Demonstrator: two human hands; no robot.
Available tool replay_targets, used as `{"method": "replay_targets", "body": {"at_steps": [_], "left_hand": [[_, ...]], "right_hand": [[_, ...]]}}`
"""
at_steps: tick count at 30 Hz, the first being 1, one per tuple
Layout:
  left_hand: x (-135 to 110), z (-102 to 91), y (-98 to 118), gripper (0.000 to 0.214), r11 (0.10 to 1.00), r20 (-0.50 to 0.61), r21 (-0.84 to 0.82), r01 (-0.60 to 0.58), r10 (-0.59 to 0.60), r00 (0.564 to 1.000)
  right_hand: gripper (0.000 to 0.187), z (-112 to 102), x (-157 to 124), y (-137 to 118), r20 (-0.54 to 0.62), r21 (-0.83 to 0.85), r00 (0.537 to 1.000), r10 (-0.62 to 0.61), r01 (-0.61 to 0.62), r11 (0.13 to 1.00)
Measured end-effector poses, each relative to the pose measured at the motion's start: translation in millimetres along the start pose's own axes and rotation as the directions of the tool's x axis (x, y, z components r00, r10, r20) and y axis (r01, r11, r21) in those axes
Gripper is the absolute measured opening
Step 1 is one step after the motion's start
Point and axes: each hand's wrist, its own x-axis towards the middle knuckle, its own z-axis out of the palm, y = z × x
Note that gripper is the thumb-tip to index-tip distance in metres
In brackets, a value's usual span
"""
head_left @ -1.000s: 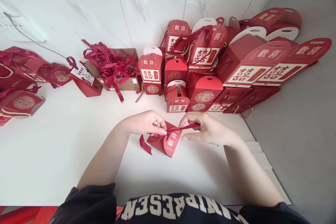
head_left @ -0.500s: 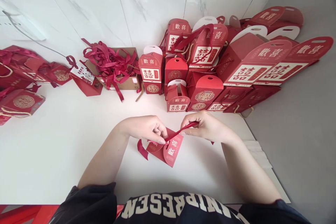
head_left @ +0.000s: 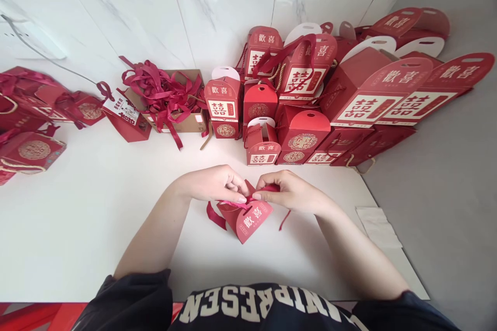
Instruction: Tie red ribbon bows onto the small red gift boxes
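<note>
Fingers (head_left: 235, 197) of the left hand (head_left: 213, 183) and right hand (head_left: 295, 192) are pinching red ribbon (head_left: 216, 216) close together over a small red box (head_left: 254, 221).

The gift box (head_left: 254, 220) is smooth, stiff paper. Its ribbon (head_left: 216, 216) is shiny cloth. The tabletop (head_left: 116, 191) looks smooth, and the wall tiles (head_left: 229, 0) are glossy.

Box (head_left: 253, 220) on table (head_left: 97, 191), stacked boxes (head_left: 301, 129) behind and right of it, carton (head_left: 189, 123) with ribbons (head_left: 155, 85) inside behind-left of it
</note>
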Motion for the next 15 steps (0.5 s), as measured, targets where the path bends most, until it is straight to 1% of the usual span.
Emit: {"method": "replay_targets", "body": {"at_steps": [5,7,9,11,13,15], "left_hand": [[-12,-1.2,7,0.042,0.994,-0.043,0.109,0.018,-0.014,0.999],[-16,-0.9,9,0.043,0.985,-0.044,0.17,0.013,-0.006,0.999],[-19,-0.5,10,0.037,0.974,-0.054,0.227,-0.008,0.02,0.998],[-22,0.1,12,0.025,0.961,-0.081,0.273,-0.036,0.06,0.995],[-24,0.9,14,0.018,0.952,-0.124,0.301,-0.063,0.104,0.987],[-25,2.0,15,0.015,0.949,-0.174,0.305,-0.084,0.142,0.974]], "right_hand": [[0.024,3,-2,-2,-0.027,-0.038,0.999,-0.038,0.037,0.999],[0.021,4,-5,-6,-0.051,-0.039,0.996,-0.069,0.067,0.997],[0.019,5,-7,-10,-0.055,-0.043,0.995,-0.088,0.086,0.995],[0.018,6,-9,-13,-0.054,-0.065,0.994,-0.097,0.094,0.993],[0.018,6,-11,-15,-0.064,-0.1,0.991,-0.116,0.109,0.989],[0.018,4,-13,-17,-0.084,-0.135,0.987,-0.138,0.125,0.983]]}}
